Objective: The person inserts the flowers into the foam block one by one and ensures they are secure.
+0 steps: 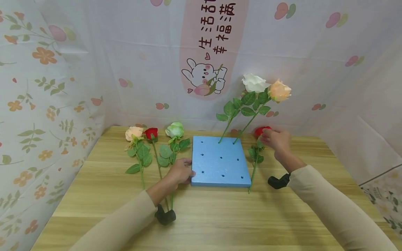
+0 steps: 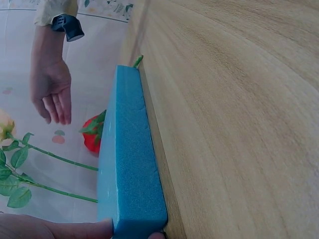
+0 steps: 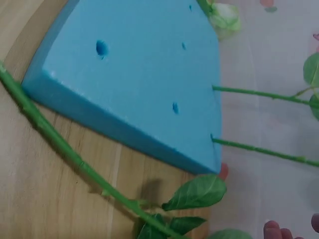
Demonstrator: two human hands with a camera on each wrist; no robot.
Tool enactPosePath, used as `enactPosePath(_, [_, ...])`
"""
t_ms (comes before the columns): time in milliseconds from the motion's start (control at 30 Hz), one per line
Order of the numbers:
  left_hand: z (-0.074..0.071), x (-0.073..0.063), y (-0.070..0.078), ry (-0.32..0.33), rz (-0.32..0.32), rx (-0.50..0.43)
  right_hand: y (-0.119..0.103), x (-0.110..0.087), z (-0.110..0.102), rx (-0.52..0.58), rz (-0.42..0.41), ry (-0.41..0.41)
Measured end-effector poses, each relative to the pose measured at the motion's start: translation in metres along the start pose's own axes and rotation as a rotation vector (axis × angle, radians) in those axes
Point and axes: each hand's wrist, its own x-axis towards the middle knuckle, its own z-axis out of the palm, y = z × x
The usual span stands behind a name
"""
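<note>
A blue foam board with several small holes lies on the table. My left hand grips its left edge, thumb on top and a fingertip low at the side in the left wrist view. A white rose and a peach rose stand tilted in two holes along the back edge. My right hand hovers beside the bloom of a red rose, which lies to the board's right. In the left wrist view its fingers hang fairly straight, apart from that bloom. The rose's green stem passes alongside the board.
Left of the board lie another peach rose, a second red rose and a pale green rose. Black wrist-worn devices sit at both wrists. A printed cloth hangs behind the wooden table.
</note>
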Motion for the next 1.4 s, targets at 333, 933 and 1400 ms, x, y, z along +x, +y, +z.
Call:
enactPosePath(333, [-0.001,0.0,0.0,0.003,0.004,0.006,0.015,0.006,-0.021,-0.171,0.079,-0.035])
enactPosePath(933, [-0.001,-0.001,0.004,0.003,0.007,0.011,0.043,0.01,-0.027,-0.279,0.191,-0.093])
enactPosePath(1400, [-0.001,-0.001,0.002,0.006,-0.004,0.017,0.057,0.012,-0.019,-0.285,0.224,-0.096])
